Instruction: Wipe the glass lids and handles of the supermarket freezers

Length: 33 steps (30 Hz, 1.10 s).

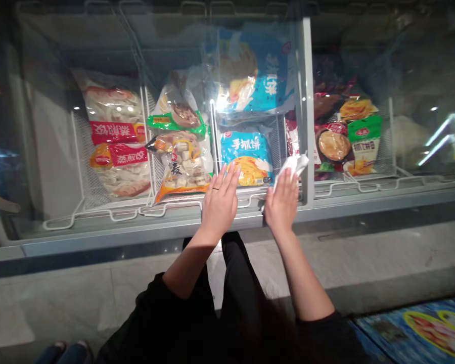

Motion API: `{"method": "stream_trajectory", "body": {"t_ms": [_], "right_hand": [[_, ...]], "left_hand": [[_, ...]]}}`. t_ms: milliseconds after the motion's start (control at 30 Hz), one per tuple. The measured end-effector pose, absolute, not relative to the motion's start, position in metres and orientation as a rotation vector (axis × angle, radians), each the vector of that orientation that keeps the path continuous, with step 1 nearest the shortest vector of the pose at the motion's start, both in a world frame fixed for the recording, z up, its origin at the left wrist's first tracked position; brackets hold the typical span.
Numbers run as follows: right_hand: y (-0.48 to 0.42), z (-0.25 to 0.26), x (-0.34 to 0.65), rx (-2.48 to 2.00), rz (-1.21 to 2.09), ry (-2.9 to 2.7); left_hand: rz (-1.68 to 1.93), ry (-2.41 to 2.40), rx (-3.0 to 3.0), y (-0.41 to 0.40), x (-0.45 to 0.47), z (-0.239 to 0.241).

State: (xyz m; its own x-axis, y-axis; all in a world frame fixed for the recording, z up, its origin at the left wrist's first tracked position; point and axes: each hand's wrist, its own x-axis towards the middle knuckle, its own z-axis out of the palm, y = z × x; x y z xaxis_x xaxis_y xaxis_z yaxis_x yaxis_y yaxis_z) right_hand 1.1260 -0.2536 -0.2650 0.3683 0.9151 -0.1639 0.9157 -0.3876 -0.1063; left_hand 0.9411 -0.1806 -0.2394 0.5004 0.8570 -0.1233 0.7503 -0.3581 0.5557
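My left hand lies flat with fingers stretched out on the glass lid of a chest freezer, over the blue frozen pancake bag. My right hand presses a white cloth against the glass beside the lid's grey frame bar. A ring sits on one finger of the left hand.
Under the glass, wire baskets hold frozen food: red-labelled dumpling bags, a green-banded bag, a large blue bag and green pancake packs. The freezer's grey front rim faces me. A blue printed floor mat lies at the lower right.
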Motion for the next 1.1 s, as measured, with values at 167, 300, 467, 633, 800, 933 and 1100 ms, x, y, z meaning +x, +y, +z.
{"method": "stream_trajectory", "body": {"t_ms": [167,300,467,633,800,933,1100], "right_hand": [[-0.240,-0.261,1.107,2.095,-0.628,2.259],[-0.241,-0.254,1.174,2.025,-0.631,2.275],[-0.270,-0.252,1.251,2.203,-0.470,2.100],[-0.246,-0.261,1.254,2.189,-0.416,2.189],[-0.113,-0.280,1.257,2.139,-0.415,2.322],[-0.015,-0.294,1.252,2.214,-0.391,2.281],[-0.051,-0.284,1.206,2.114,-0.423,2.398]], "left_hand": [[0.271,1.357,2.202,-0.200,0.984,-0.249],[0.321,1.349,2.262,-0.213,0.985,-0.256],[0.279,1.390,2.310,-0.216,0.988,-0.256],[0.273,1.402,2.378,-0.218,0.991,-0.255],[0.276,1.414,2.401,-0.218,0.989,-0.258],[0.283,1.458,2.389,-0.217,0.989,-0.258],[0.308,1.452,2.386,-0.216,0.989,-0.258]]}}
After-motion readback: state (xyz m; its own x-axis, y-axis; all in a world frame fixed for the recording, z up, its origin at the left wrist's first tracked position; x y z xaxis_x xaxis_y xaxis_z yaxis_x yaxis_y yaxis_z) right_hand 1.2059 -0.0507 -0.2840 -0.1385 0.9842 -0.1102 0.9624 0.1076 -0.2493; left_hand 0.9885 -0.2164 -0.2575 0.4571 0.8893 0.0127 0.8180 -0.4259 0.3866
